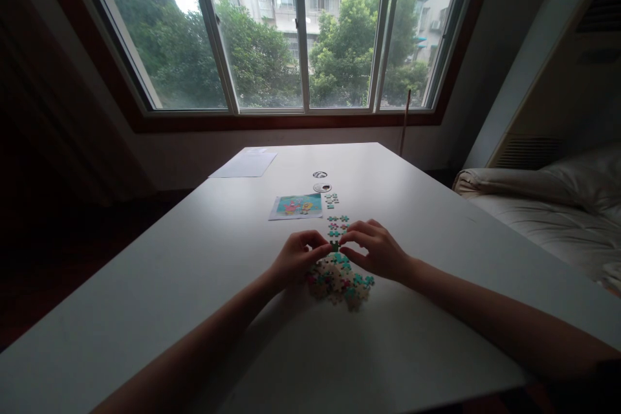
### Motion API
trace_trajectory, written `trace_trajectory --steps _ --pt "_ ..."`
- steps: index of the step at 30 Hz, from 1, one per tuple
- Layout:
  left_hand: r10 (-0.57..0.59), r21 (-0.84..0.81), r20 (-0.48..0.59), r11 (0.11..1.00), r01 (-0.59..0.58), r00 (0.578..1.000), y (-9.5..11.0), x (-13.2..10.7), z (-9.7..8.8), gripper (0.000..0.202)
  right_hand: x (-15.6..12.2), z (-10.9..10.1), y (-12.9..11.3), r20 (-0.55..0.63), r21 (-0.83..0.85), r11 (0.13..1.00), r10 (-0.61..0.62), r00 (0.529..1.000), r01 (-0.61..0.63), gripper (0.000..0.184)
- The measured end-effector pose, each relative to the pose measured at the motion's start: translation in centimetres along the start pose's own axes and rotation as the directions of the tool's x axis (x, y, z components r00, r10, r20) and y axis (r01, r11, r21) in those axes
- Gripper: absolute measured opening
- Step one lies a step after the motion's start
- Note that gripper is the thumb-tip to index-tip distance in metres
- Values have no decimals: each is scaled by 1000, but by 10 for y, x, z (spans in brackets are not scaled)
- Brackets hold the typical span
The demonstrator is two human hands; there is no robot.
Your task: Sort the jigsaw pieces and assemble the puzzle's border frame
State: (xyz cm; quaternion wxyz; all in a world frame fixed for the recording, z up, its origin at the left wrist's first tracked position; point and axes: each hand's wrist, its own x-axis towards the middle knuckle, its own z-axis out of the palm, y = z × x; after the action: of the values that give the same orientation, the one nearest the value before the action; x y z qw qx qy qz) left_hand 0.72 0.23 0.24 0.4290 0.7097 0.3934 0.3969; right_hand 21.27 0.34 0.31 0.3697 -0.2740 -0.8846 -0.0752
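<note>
Pinching green jigsaw piece (335,246), lower centre, in left hand (297,255); with right hand (377,250) spread. Likely light, stiff; grip edges.

I have one green puzzle piece (335,246) in my grip, knobs and notches visible. Directly below it I find a heap of loose pieces (345,284), overlapping in disorder, some pale beige, others turquoise or pink. Beyond the held piece, I note separate pieces (333,226) laid flat in two short columns. Farther off lies a compact cluster (331,200), pale and turquoise; joints too small to verify.
</note>
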Motion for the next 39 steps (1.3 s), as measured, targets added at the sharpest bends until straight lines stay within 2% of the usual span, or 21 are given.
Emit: trace_trajectory --steps 7,10,14,18,24,30,39 --pt "25 25 20 999 -26 999 -2 1 -2 25 1 -3 3 -2 -23 999 -38 999 38 8" --pt "85 176 10 981 -86 996 -4 1 -8 22 2 -7 10 -9 -57 997 -51 999 51 8" --pt "222 496 21 844 -203 975 -8 -1 -20 13 0 -11 26 -53 -101 995 -13 998 8 8" --pt "272 622 76 739 -259 959 -12 -3 -31 14 -1 -14 37 -103 -117 992 38 994 -50 8" --pt "250 613 224 715 -336 942 -15 -5 -37 15 -2 -15 42 -131 -106 988 101 986 -115 9" --pt "218 608 332 695 -385 918 -12 -5 -38 16 -3 -14 45 -116 -104 986 117 986 -129 9" --pt "204 601 342 703 -381 917 -8 -6 -36 12 -2 -16 43 -117 -111 987 104 988 -117 10"
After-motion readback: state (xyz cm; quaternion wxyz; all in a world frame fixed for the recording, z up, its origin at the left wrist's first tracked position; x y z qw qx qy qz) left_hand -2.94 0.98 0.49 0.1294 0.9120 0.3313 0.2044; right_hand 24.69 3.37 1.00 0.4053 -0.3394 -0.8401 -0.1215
